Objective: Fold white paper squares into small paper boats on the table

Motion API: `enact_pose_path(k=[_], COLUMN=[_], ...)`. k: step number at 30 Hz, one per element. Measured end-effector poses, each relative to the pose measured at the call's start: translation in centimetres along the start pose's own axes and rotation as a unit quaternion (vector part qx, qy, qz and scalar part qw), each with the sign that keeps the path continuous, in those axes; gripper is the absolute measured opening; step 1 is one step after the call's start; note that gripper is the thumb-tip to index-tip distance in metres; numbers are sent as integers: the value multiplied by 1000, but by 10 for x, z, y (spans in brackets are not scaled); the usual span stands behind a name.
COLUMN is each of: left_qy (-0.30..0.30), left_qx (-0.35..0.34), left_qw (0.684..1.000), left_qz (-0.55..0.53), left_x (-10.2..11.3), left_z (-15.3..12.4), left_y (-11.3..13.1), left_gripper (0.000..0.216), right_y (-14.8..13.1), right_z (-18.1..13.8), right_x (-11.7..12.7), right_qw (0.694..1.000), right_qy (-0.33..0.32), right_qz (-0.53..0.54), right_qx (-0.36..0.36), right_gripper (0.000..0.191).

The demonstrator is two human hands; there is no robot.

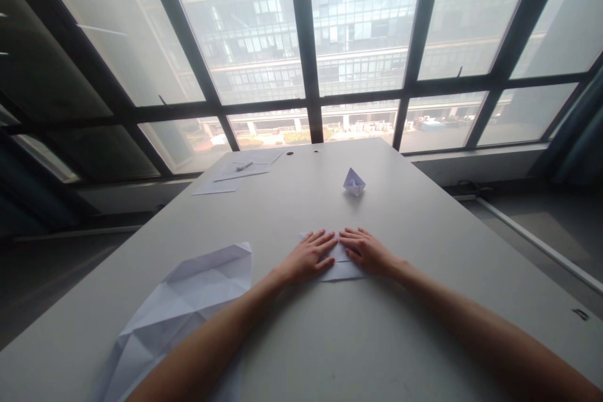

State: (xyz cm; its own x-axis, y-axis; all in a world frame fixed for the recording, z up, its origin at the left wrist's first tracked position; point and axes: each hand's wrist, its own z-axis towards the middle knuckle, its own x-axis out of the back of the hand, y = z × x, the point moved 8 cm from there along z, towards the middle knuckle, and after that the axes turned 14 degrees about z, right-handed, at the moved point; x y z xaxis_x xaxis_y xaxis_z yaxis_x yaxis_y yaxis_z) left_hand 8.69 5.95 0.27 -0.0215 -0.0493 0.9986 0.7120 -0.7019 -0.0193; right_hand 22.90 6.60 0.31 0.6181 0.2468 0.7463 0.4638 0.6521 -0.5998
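A folded sheet of white paper (343, 272) lies flat on the white table in front of me. My left hand (311, 256) rests flat across its left side, fingers stretched out. On the right side my right hand (366, 250) presses down in the same way, its fingers extended toward the left hand. The two hands cover much of the paper, so its full outline is hidden. Beyond my right hand stands a small folded paper boat (353, 182), apart from both hands.
A large creased sheet of paper (188, 289) lies at the left, partly under my left forearm. Several flat sheets (221, 184) lie at the far left of the table (301, 201), with a small pen-like object (244, 167) on them. Tall windows (358, 25) stand behind.
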Motion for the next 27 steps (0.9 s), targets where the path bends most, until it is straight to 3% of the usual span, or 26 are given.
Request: enact_pose_path(k=[27], left_qy=[12], left_qx=[-4], left_qw=[1000], left_qz=[-2], left_x=[1], left_z=[0], left_y=[0], left_gripper=[60], right_y=[0], right_z=[0], right_x=[0], right_qw=[1000], right_qy=[0], right_qz=[1], right_qx=[0], right_gripper=[49])
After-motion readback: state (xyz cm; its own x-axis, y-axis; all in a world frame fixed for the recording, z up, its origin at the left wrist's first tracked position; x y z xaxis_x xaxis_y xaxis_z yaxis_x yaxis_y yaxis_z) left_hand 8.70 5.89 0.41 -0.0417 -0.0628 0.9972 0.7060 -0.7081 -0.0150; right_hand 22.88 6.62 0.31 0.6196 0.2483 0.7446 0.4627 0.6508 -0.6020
